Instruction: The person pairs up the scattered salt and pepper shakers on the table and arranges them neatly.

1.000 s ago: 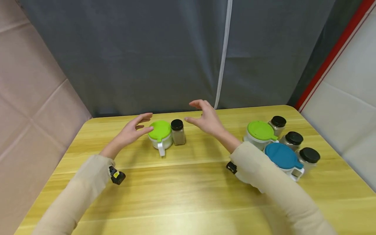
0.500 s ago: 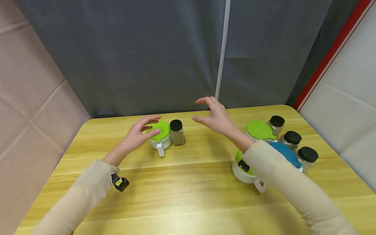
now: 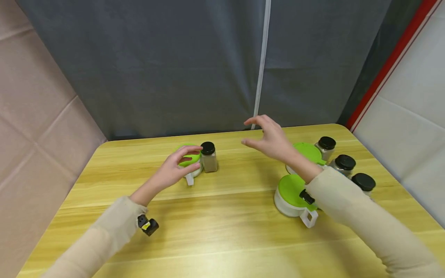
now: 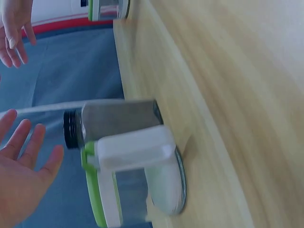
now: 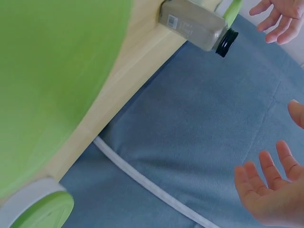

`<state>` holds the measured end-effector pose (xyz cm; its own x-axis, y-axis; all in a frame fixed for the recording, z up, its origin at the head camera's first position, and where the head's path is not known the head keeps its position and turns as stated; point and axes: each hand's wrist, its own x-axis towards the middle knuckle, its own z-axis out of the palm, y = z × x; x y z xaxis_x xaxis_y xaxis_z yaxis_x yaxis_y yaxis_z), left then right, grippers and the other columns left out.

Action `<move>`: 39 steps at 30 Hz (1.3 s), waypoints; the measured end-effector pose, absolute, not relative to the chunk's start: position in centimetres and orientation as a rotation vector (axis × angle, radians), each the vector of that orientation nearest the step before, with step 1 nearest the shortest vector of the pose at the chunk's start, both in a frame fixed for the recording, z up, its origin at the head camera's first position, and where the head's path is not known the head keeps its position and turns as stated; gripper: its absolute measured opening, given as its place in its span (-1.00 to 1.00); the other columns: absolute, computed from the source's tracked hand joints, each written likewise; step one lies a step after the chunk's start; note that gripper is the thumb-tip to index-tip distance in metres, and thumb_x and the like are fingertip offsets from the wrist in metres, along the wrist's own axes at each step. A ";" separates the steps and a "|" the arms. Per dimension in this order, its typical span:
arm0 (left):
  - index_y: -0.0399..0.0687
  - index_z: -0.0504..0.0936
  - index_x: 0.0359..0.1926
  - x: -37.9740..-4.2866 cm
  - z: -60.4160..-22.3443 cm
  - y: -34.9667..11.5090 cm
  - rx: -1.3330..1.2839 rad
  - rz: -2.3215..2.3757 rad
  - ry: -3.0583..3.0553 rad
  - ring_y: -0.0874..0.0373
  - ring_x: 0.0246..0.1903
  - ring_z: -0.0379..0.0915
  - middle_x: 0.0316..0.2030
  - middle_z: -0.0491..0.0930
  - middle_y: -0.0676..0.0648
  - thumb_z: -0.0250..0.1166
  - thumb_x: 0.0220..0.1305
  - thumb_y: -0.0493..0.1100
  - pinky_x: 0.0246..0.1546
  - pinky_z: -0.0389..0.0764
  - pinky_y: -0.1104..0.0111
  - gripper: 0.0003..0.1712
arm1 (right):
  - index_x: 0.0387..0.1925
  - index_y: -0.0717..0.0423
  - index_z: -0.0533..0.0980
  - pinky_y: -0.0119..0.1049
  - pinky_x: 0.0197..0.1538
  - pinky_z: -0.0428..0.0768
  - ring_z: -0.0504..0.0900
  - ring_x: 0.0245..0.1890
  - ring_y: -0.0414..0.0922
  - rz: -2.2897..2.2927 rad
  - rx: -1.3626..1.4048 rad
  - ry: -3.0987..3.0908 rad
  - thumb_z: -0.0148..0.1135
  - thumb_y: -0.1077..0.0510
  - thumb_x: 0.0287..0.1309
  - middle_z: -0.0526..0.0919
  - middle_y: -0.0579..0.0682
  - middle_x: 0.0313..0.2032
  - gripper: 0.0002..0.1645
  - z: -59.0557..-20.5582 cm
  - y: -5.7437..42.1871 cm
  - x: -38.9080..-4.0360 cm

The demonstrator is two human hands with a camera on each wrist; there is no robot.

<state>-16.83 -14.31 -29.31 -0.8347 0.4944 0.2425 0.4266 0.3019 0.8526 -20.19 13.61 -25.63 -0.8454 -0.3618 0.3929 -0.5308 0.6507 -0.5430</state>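
A wooden table (image 3: 208, 231) bears every container. Above it the left hand (image 3: 169, 172), fingers parted and holding nothing, hovers near a green-lidded pot (image 4: 130, 187); the right hand (image 3: 272, 142), equally spread and unladen, hangs well to the right. The pot's handle (image 3: 189, 180) points toward the person, presumably for easy lifting; its contents cannot be told. A black-capped jar (image 3: 210, 160) stands upright just beside it, seemingly for tidy grouping, greyish-brown contents showing through.
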 end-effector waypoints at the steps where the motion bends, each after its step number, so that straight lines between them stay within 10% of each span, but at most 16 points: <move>1: -0.38 0.27 0.14 -16.7 -29.3 -14.1 0.887 1.585 2.480 -0.17 0.07 0.15 0.08 0.25 -0.30 0.14 0.17 -0.36 0.05 0.20 0.03 -0.50 | -0.04 0.12 0.42 -0.10 -0.01 0.30 0.34 -0.04 -0.04 0.972 0.724 -2.623 0.34 0.06 -0.10 0.42 0.01 -0.10 -0.46 -25.6 13.8 -20.1; 39: -0.14 0.40 0.07 -14.2 -35.3 -8.1 1.384 1.386 2.496 0.20 -0.01 0.29 0.01 0.39 0.04 0.29 0.07 -0.16 -0.03 0.35 0.25 -0.49 | -0.05 0.08 0.41 -0.03 -0.10 0.38 0.37 -0.09 -0.03 0.818 0.892 -2.732 0.29 0.03 -0.04 0.43 0.02 -0.05 -0.52 -26.8 21.0 -17.2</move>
<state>-14.18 -8.12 -35.28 -0.6190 0.6723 0.4061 0.7001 0.2379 0.6733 -17.23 20.98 -26.76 -0.8109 -0.5010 0.3023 -0.5847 0.6739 -0.4517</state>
